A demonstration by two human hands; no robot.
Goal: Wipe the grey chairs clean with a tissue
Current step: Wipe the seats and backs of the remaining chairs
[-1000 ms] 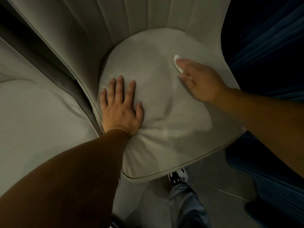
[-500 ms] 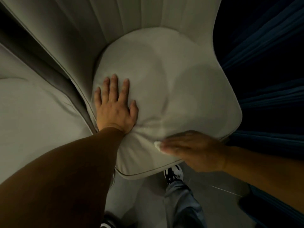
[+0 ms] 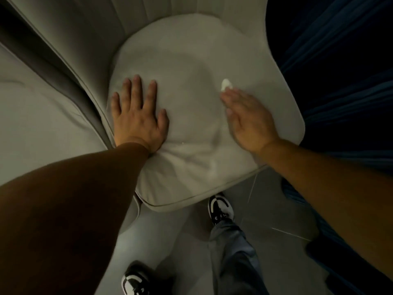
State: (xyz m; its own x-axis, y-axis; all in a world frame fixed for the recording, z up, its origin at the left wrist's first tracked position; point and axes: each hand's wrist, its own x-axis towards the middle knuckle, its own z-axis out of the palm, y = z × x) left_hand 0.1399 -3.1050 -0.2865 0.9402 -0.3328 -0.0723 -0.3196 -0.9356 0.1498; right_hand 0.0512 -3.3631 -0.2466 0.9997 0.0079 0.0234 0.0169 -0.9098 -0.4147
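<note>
Chair: pale grey padded chair seat cushion [image 3: 191, 67], rounded, soft fabric, with a ribbed backrest rising at the top of the view. A second grey upholstered chair [image 3: 38, 116] sits right beside it on the left.

Left hand: left hand [image 3: 138, 116] lies flat on the left side of the cushion, fingers straight and spread, palm pressing in. You can see the fabric bunch up around the wrist. Holding nothing, looks like it's just bracing.

Right hand: right hand [image 3: 248, 118] is on the right half of the seat, fingers out fairly straight and a bit blurred, pressing a small white wadded tissue [image 3: 225, 84] down onto the fabric. Only a bit of the wad pokes out past the fingertips.

Where the tissue sits: right of centre on the seat, towards the back, well apart from the left hand.

The bit that matters: bare cushion between the two hands lies to the left of the tissue, and more lies behind it up to the backrest. The right hand is the one on it, so I'd guess it sweeps across or back.

Risk: tiny wad, could slip out from under flat fingers.

Other stuff: black-and-white sneakers [image 3: 220, 207] on a grey tiled floor [image 3: 265, 209], dark blue pleated curtain [image 3: 340, 71] on the right.
</note>
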